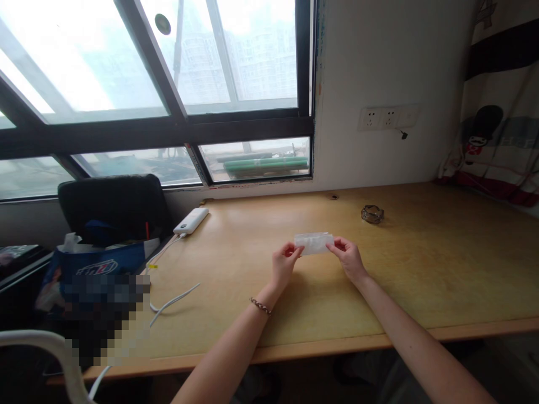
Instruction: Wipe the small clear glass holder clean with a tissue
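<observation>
A small white folded packet, perhaps tissue or plastic film (314, 243), is held just above the wooden desk (442, 269). My left hand (284, 264) pinches its left end with thumb and fingers. My right hand (348, 258) pinches its right end. A beaded bracelet sits on my left wrist. Both forearms reach in from the bottom of the view.
A white power bank (191, 220) with a white cable (172, 300) lies at the desk's left. A metal ring-like object (372, 214) rests at the back. A black bag (113, 207) and blue packaging stand left. Wall sockets (387, 118) sit above; patterned fabric hangs right.
</observation>
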A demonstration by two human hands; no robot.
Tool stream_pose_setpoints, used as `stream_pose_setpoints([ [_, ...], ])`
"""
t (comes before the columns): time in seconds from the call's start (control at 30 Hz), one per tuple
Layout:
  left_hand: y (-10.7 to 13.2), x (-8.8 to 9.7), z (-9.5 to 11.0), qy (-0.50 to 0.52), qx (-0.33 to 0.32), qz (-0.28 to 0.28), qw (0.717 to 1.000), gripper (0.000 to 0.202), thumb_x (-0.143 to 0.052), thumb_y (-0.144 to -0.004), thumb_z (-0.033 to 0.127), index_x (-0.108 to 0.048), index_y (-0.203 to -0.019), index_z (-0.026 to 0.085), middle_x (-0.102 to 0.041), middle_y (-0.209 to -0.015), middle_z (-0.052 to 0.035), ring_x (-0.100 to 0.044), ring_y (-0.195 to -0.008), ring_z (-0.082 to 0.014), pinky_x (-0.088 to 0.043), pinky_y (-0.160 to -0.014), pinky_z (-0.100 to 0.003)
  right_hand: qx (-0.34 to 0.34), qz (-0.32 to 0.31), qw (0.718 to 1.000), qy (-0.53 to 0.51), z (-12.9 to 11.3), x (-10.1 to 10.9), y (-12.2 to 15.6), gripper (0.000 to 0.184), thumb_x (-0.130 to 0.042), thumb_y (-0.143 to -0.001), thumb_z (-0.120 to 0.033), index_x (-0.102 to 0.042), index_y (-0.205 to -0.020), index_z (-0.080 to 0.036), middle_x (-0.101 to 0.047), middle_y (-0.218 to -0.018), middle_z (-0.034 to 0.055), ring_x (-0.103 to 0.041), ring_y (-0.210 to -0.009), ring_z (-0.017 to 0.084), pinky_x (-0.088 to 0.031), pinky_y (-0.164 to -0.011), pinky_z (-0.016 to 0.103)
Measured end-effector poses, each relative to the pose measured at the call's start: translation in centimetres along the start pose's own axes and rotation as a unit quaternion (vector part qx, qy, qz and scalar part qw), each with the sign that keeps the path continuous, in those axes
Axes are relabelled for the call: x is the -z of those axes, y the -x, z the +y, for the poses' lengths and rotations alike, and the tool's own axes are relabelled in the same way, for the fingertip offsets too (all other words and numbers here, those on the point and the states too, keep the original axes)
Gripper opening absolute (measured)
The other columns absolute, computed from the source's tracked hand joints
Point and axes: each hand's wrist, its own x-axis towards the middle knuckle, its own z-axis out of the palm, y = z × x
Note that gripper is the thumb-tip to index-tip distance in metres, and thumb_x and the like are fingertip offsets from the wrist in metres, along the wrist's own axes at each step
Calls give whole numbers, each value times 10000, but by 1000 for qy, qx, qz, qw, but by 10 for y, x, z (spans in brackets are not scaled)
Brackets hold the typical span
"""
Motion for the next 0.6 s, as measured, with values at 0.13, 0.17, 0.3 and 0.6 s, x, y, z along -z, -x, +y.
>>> stream_pose_setpoints([
  [0.13, 1, -1, 5, 19, -3, -23, 1000, 267, -594, -657, 378, -635, -793, 151, -611, -755, -43, -550, -690, -138, -448, -574, -214, -4, -5, 1000, 0, -3, -2, 1, 267, -648, -599, -387, -616, -748, -167, -631, -724, 29, -566, -701, 169, -436, -668, 285],
  [0.17, 1, -1, 6, 27, -4, -30, 999, 275, -594, -659, 372, -638, -816, 151, -614, -805, -53, -553, -733, -147, -450, -591, -217, -1, -10, 1000, 0, -4, -2, 2, 255, -648, -602, -381, -614, -740, -169, -630, -729, 28, -564, -699, 167, -436, -669, 284],
  [0.3, 0, 1, 9, 62, -4, -41, 997, 262, -591, -669, 352, -649, -830, 153, -618, -878, -61, -551, -814, -158, -439, -672, -228, 18, -43, 999, 4, -6, -2, 3, 183, -642, -624, -329, -599, -703, -169, -609, -748, 22, -548, -700, 152, -427, -673, 272],
  [0.6, -2, 3, 13, 79, 77, -109, 988, 379, -663, -589, 340, -620, -910, 143, -631, -845, -62, -561, -730, -154, -431, -626, -232, 45, -55, 997, 36, -13, -3, 6, 198, -644, -613, -351, -568, -638, -170, -576, -772, 24, -521, -697, 144, -423, -646, 256],
])
